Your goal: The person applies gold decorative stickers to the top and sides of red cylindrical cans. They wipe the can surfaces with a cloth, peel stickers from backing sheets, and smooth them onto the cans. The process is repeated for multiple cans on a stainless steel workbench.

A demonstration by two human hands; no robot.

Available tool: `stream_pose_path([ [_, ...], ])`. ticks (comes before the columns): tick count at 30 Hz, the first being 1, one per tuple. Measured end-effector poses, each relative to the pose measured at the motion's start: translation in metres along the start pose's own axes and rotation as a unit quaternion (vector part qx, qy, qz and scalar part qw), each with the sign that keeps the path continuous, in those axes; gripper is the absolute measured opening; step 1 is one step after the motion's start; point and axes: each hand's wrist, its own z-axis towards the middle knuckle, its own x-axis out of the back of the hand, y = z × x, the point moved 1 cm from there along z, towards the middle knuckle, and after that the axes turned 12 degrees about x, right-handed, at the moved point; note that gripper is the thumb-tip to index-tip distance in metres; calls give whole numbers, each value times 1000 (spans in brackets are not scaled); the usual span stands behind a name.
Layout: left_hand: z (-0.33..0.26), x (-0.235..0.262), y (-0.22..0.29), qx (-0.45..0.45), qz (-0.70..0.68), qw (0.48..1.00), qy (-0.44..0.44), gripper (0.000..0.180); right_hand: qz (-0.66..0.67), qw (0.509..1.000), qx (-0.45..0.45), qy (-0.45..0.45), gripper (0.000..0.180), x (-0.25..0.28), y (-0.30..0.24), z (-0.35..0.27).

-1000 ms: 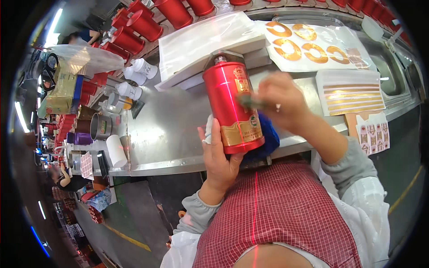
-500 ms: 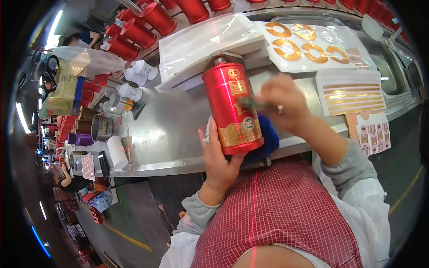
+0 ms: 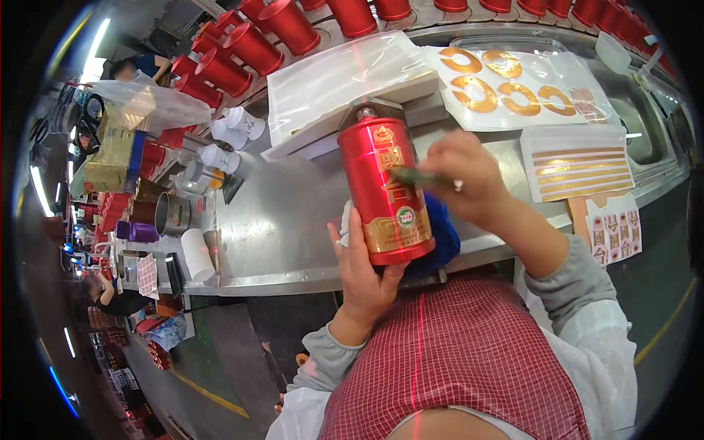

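A glossy red bottle [image 3: 372,172] with gold lettering and a gold band near its base leans in front of me, its neck away from me. My left hand [image 3: 364,275] is closed around its lower left side, with a bit of white cloth [image 3: 345,224] between palm and bottle. In my closed right hand [image 3: 469,176] is a slender dark green tool [image 3: 414,177]. The tool's tip lies over the gold lettering; whether it touches cannot be told. A blue cloth [image 3: 441,231] shows behind the bottle's lower right side.
White sheets on a stand [image 3: 345,81] are behind the bottle. Gold ring stickers [image 3: 473,94] and gold strips [image 3: 579,169] lie at right, near a sink [image 3: 645,136]. Red bottles [image 3: 290,26] line the back. A metal pot [image 3: 172,213] and white roll [image 3: 196,254] stand left.
The tool's tip has shifted slightly along the lettering, with the right hand's fingers turned a little. My left hand keeps its hold on the bottle. The whole view has shifted slightly.
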Motion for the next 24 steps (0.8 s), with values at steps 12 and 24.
stream_pose_path([
  [12, -5, -3, -5, 10, -12, 1000, 11, 88, 217, 964, 21, -154, 19, 13, -25, -3],
  [24, -7, -3, -3, 56, -53, 997, -2, 90, 208, 972, 46, -94, 18, 10, -36, -11],
])
